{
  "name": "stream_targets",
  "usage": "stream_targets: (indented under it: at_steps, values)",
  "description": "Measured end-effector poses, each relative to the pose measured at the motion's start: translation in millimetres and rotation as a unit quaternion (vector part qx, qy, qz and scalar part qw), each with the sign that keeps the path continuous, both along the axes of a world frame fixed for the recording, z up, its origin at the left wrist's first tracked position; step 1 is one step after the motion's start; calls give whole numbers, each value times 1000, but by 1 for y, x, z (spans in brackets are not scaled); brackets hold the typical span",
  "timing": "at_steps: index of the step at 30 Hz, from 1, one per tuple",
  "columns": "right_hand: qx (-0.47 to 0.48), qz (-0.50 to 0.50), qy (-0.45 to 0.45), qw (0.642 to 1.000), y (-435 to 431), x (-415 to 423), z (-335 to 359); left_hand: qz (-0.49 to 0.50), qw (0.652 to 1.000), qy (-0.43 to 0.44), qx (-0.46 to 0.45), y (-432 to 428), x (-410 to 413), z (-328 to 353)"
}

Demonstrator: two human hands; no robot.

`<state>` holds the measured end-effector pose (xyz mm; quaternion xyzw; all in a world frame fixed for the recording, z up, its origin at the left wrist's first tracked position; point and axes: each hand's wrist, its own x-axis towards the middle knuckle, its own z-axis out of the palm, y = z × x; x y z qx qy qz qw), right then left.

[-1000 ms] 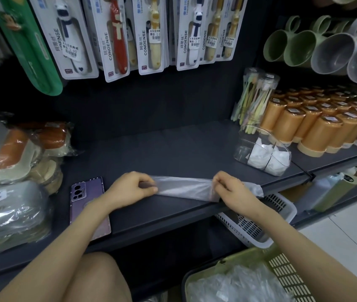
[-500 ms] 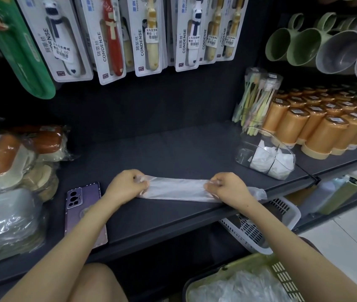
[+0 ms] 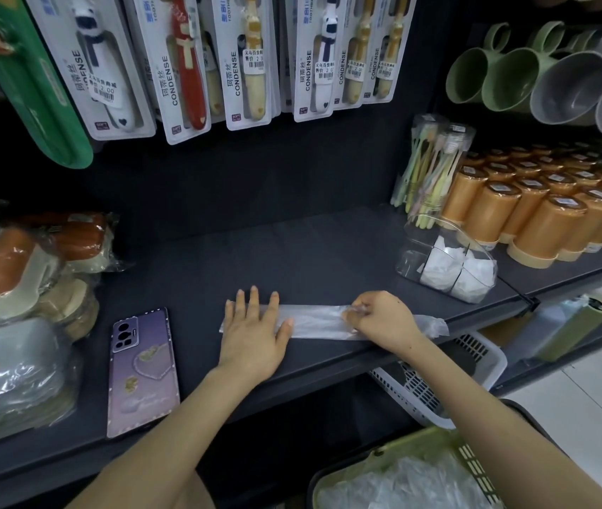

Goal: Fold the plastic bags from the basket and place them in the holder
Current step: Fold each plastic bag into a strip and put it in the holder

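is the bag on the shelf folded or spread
Folded: the plastic bag lies as a narrow strip, left hand flat on it, right hand pinching it.

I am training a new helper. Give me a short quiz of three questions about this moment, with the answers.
1. True or false: the left hand lies flat on the plastic bag.
2. What lies on the shelf to the left of that hand? A) phone B) mug C) scissors
3. Fill in: the right hand ___ the bag.
Key: 1 true; 2 A; 3 pinches.
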<state>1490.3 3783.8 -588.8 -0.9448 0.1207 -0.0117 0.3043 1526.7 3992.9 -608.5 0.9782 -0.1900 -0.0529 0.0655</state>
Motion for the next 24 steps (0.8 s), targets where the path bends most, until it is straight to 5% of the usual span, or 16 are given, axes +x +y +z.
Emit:
stream_targets:
  at_steps: [6,10,15,24]
  values:
    - [38,-5,-23,999,0,-8,15,5,1000,7,4,-2,0,-7]
    - [-196,32,-267,943,21,-11,2,5,1000,7,6,-3,0,-7]
    - [-253,184,-54,948,43,-12,-22,2,1000,7,7,-3,0,-8]
    - [-270,63,37,960,-54,-65,-25,-8,1000,-3,4,-2,1,-9]
